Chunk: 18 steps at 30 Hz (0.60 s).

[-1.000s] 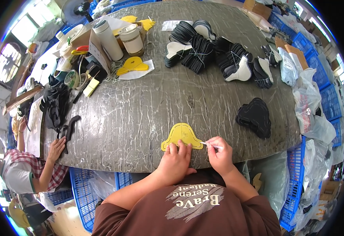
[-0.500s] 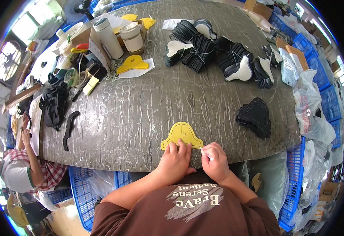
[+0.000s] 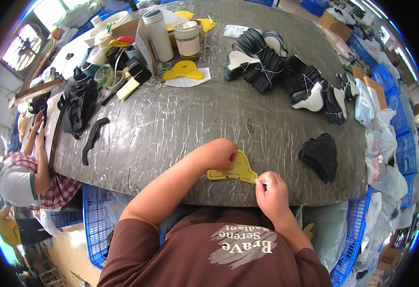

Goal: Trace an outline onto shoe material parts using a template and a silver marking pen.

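OK, L hand [image 3: 223,154] is over the upper L part of the bell-shaped yellow template [image 3: 242,165], arm right across; its grip looks curled, but fingertips are hidden, can't tell if it's pinching. R hand [image 3: 271,189] is at the template's lower R corner, grip pressed together at thumb & index, anything between too small to tell. Template's flat on the dark surface [image 3: 171,129], nr the front edge. Stack of black cut pieces [image 3: 318,157] off to the R, curved black strip [image 3: 92,140] well over L.
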### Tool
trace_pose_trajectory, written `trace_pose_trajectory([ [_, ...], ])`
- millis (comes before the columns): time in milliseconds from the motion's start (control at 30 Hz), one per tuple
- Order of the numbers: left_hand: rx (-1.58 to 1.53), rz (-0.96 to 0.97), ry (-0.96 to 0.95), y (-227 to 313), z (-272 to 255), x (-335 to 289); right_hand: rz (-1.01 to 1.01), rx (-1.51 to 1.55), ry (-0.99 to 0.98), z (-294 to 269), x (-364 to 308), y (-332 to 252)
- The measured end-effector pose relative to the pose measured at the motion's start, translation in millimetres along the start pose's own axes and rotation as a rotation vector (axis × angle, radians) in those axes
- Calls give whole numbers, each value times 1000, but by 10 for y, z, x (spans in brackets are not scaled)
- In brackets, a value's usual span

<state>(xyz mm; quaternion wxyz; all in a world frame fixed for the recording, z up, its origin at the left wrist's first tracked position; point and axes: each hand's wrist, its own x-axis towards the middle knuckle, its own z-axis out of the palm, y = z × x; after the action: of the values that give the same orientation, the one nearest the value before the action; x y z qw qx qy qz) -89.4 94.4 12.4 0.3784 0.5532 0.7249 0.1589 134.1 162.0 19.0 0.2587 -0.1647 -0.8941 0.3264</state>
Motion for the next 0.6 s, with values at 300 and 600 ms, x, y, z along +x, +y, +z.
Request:
trace_pose_trajectory([
  [300,10,-17,-8,19,-1,5,-224,245,-95,522,343,-174],
  [600,7,-33,-17,19,-20,10,-233,163,-87,602,333,-199],
])
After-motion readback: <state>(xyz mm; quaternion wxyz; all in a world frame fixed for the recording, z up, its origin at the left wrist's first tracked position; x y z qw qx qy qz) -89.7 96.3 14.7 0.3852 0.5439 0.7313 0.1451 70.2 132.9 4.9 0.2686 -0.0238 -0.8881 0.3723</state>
